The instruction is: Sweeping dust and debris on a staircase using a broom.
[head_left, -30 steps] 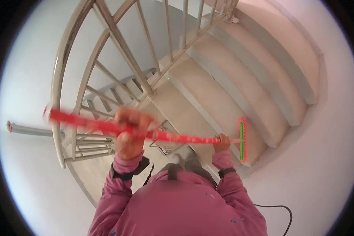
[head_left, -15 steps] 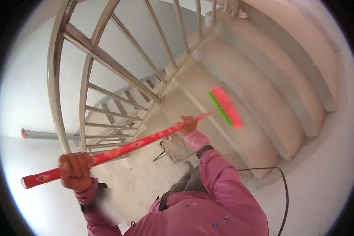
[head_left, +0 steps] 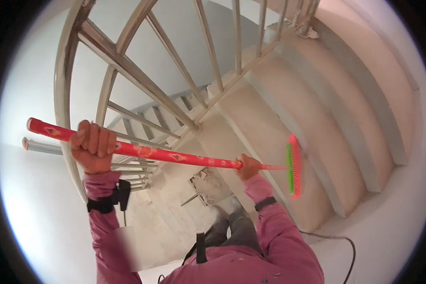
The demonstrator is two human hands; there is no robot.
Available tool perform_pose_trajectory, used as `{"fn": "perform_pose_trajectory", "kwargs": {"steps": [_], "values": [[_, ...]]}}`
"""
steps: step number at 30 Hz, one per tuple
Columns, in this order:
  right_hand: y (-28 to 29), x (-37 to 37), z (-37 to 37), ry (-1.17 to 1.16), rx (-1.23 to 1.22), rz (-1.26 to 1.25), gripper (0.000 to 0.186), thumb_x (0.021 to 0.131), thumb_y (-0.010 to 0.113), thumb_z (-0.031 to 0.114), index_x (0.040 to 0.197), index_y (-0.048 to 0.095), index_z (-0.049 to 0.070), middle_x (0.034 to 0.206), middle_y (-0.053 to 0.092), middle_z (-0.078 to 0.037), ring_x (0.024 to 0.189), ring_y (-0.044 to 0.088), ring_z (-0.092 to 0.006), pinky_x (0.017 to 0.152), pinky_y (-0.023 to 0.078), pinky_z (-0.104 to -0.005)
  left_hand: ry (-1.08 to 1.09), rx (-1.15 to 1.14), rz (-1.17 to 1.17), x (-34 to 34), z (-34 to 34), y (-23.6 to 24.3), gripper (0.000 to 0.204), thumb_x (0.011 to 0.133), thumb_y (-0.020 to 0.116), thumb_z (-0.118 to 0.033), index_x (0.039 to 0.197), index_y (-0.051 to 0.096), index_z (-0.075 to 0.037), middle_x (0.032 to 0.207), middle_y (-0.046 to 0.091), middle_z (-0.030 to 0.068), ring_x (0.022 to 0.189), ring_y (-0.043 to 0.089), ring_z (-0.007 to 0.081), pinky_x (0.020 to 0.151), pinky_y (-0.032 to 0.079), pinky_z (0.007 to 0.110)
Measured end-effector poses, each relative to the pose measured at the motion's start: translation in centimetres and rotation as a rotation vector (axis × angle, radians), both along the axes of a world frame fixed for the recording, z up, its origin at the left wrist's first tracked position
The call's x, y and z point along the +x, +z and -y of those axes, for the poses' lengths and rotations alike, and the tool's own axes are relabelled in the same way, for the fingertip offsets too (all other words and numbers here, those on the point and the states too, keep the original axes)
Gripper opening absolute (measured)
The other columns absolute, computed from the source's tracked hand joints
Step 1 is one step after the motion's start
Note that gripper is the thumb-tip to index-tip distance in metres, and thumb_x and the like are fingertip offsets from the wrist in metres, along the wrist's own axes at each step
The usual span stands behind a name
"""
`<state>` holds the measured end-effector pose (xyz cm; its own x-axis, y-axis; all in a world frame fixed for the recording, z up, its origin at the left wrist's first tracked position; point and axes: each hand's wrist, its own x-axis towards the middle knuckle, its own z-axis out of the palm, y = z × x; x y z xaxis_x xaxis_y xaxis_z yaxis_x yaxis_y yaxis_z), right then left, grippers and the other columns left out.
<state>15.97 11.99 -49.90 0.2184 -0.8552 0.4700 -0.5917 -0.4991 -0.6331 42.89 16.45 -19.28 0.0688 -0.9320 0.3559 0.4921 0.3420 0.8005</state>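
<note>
Beyond both hands, a pale concrete staircase climbs up and away, its steps spreading right of the right hand. Above and behind the left hand stands a pale metal railing with slanted bars; a grey pipe end pokes out just below that hand's far side. Down near the feet, below the right hand, a small crumpled scrap lies on the landing. A dark cable trails lower right.

Broom: long red patterned stick, held across the body between the two hands. Long axis runs near level, dipping slightly toward the right. Head is pink-backed with green bristles, just past the right hand, sitting against the riser of the nearest step; butt end sticks out past the left hand, pointing left.

Left hand: fist wrapped fully round the stick near the butt end. Right hand: closed round the stick close to the head.

Handling guess: light, stiff stick, smooth printed sleeve so maybe a bit slick; bristles flex, the rest won't. Wide two-hand spacing like this looks best for control, one near each end.
</note>
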Motion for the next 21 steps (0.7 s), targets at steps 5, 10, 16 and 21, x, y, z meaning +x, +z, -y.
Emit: {"fn": "perform_pose_trajectory", "kwargs": {"steps": [5, 10, 16, 21], "values": [[-4.8, 9.0, 7.4, 0.166, -0.039, -0.046, 0.027, 0.058, 0.061, 0.027, 0.053, 0.039, 0.012, 0.045, 0.045, -0.006, 0.041, 0.048, -0.0261, 0.038, 0.036, -0.0363, 0.258, 0.015, 0.137, 4.3, -2.2, -1.8, 0.027, 0.078, 0.039, -0.015, 0.053, 0.028, -0.013, 0.039, 0.022, -0.0025, 0.035, 0.023, 0.0089, 0.038, 0.023, 0.024], [-5.3, 16.1, 15.2, 0.414, -0.127, -0.001, 0.029, 0.057, 0.060, 0.034, 0.052, 0.042, 0.012, 0.048, 0.048, -0.008, 0.046, 0.050, -0.0268, 0.042, 0.037, -0.0375, 0.597, -0.031, 0.197, 2.5, -6.9, -5.6, 0.023, 0.074, 0.043, -0.017, 0.057, 0.029, -0.014, 0.042, 0.023, -0.0020, 0.046, 0.029, 0.0117, 0.054, 0.027, 0.028], [-9.0, 16.5, 9.8, 0.659, -0.147, -0.408, 0.008, 0.060, 0.050, 0.015, 0.056, 0.045, 0.012, 0.058, 0.052, -0.007, 0.062, 0.052, -0.0230, 0.059, 0.037, -0.0350, 1.100, 0.664, 0.510, -3.2, -22.3, -16.2, 0.021, 0.078, 0.043, -0.026, 0.064, 0.040, -0.011, 0.071, 0.048, 0.0084, 0.073, 0.043, 0.0259, 0.070, 0.032, 0.040], [-7.4, 10.5, -0.5, 0.578, -0.212, -0.140, 0.011, 0.054, 0.052, 0.015, 0.053, 0.041, 0.012, 0.049, 0.041, -0.004, 0.053, 0.045, -0.0215, 0.054, 0.035, -0.0347, 0.925, 0.574, -0.289, -7.9, -28.2, -13.6, 0.018, 0.077, 0.048, -0.026, 0.070, 0.044, -0.010, 0.093, 0.049, 0.0091, 0.093, 0.044, 0.0262, 0.081, 0.034, 0.044]]}}
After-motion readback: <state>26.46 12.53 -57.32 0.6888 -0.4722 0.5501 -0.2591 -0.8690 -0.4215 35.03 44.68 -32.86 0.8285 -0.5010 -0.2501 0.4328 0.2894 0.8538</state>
